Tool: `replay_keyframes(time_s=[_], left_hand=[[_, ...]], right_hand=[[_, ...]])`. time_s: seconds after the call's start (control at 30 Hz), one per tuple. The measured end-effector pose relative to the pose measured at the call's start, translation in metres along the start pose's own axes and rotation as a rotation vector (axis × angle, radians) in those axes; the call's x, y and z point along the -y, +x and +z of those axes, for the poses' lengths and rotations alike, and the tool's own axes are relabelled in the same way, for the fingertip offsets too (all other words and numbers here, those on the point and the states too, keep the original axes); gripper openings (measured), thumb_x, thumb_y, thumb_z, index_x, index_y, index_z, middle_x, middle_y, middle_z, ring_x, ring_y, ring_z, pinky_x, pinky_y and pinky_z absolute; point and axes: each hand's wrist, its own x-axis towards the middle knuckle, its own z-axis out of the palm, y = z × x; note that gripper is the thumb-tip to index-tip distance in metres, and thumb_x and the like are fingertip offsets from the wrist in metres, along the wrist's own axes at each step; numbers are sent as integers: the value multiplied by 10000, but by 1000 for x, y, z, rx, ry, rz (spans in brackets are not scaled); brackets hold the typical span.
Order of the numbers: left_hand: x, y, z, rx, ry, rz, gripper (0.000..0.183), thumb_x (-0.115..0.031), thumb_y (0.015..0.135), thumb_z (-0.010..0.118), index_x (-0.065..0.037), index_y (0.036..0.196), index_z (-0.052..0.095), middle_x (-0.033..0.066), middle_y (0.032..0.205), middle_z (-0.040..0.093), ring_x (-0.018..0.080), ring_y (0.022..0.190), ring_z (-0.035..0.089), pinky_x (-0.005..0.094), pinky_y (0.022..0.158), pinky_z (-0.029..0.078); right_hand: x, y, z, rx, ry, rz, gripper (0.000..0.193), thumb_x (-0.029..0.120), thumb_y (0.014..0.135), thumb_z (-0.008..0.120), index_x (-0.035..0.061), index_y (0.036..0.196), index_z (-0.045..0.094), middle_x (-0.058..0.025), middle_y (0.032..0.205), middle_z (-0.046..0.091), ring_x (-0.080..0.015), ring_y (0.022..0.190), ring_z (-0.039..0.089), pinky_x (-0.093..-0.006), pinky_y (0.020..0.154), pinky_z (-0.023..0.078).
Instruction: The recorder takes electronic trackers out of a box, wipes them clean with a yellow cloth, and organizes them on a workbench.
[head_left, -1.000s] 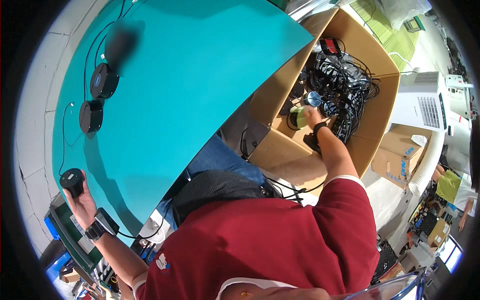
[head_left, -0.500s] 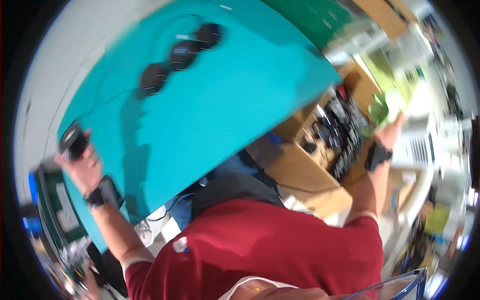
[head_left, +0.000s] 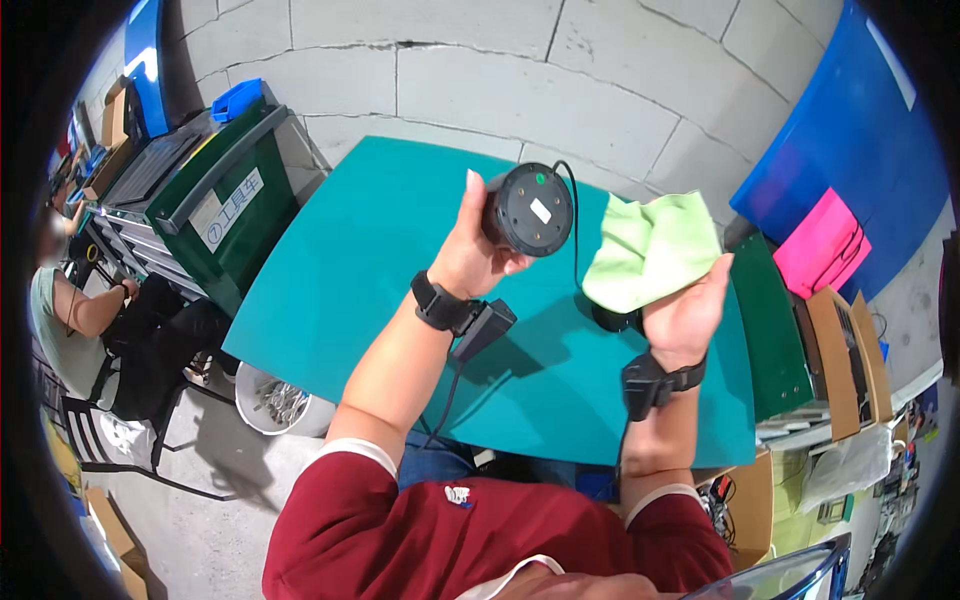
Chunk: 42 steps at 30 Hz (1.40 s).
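A round black puck-shaped device with a cable is raised over the table, its flat underside showing a small white label, a green dot and screws. My left hand is closed around its left edge, thumb up. A light green cloth lies spread over the fingers of my right hand, which holds it from below, just right of the device. Most of that hand's fingers are hidden under the cloth. Below the cloth's lower left corner, part of another black round item shows on the table.
The teal table meets a block wall. A green tool cabinet and a white bucket with metal pieces stand left, near a seated person. Cardboard boxes and a pink sheet are at right.
My view has swung from the right-hand box toward the table and wall. Both hands have come together over the table, the left with the black device, the right with the green cloth.
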Motion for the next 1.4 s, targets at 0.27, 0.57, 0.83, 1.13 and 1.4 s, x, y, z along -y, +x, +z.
replay_keyframes(time_s=[0.27, 0.57, 0.83, 1.13, 1.4], left_hand=[[-5, 3, 12, -213, 504, 54, 508, -472, 891, 416, -117, 1245, 338, 23, 954, 540, 92, 742, 522, 212, 533, 384], [18, 4, 31, -231, 346, -70, 589, -526, 891, 368, -66, 1250, 290, 78, 1158, 457, 158, 943, 529, 277, 630, 474], [-25, -9, 21, -244, 836, 71, 296, -223, 856, 582, -9, 1054, 529, 53, 850, 597, 75, 743, 544, 217, 568, 439], [23, 13, -4, 19, 229, -329, 388, -320, 943, 375, -24, 1174, 472, 64, 970, 597, 132, 754, 608, 246, 563, 554], [32, 27, -27, 98, -628, -192, 553, -422, 942, 277, -10, 1308, 315, 279, 1239, 420, 315, 990, 573, 320, 710, 564]], right_hand=[[-42, -4, 12, 138, -489, -234, 590, 440, 932, 310, -41, 1270, 351, -139, 1256, 443, -247, 1127, 454, -348, 928, 362], [-65, 3, 0, 334, -919, -103, 442, 254, 908, 427, -23, 1250, 378, -165, 1231, 424, -251, 1101, 454, -347, 922, 363], [-51, 18, -10, 95, -533, 37, 451, 361, 943, 381, -3, 1197, 455, -84, 1054, 565, -124, 917, 540, -263, 803, 440], [-60, 16, -15, 34, -857, -53, 355, 294, 950, 378, 1, 1084, 528, -64, 980, 578, -113, 870, 526, -260, 772, 423], [-29, 32, -24, 112, 286, 58, 485, 377, 945, 269, 49, 1284, 380, -124, 1333, 373, -318, 1182, 404, -461, 962, 355]])
